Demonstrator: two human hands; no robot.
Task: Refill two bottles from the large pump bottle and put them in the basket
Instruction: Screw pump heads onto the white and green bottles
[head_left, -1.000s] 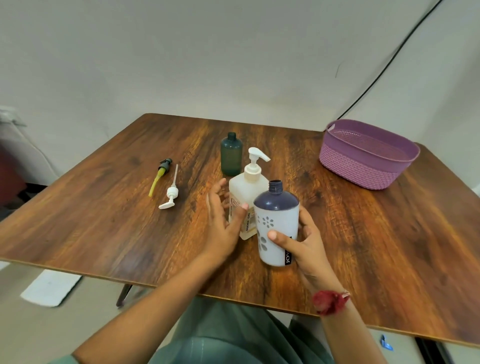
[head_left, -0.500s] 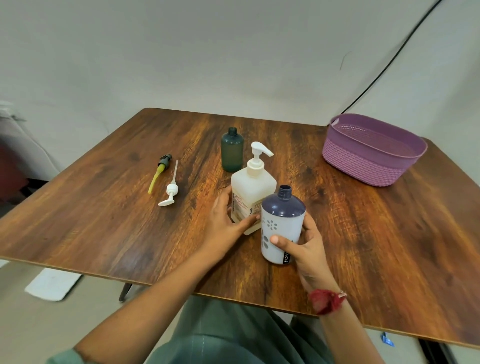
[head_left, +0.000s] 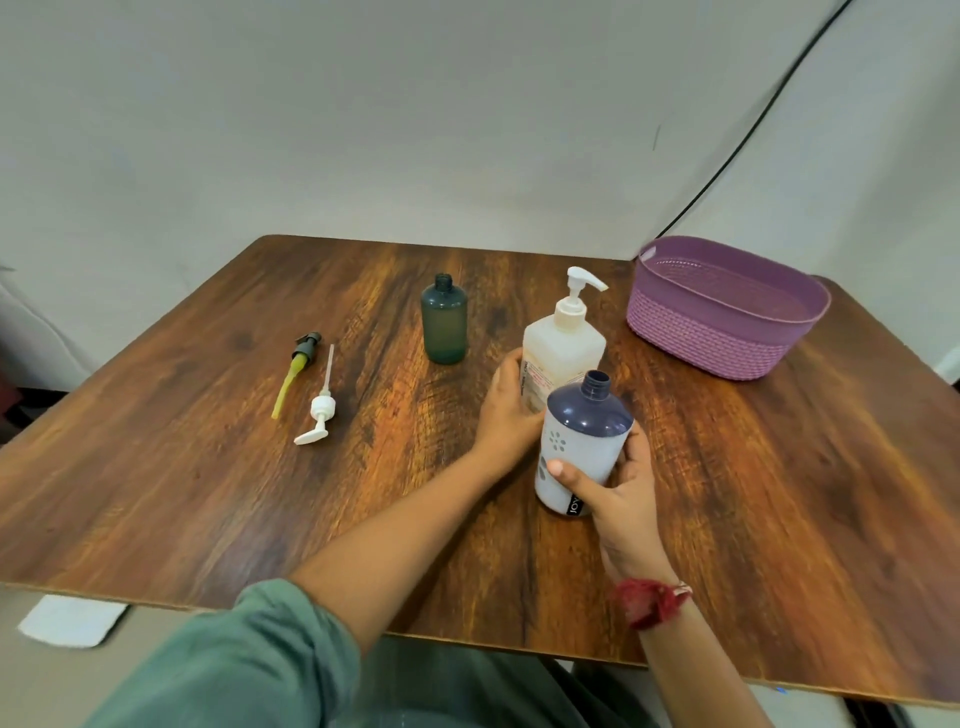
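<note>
My left grip (head_left: 506, 410) wraps the large pump bottle (head_left: 563, 353); my right grip (head_left: 618, 499) clasps the uncapped navy-topped white bottle (head_left: 582, 447) just in front of it on the counter (head_left: 208, 467). The open green bottle (head_left: 443, 325) stands to the left, and the purple basket (head_left: 717, 332) sits far right.

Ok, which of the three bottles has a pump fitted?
The large white bottle, gripped by the left hand. The green bottle and the dark-topped bottle in the right hand both have bare open necks.
</note>
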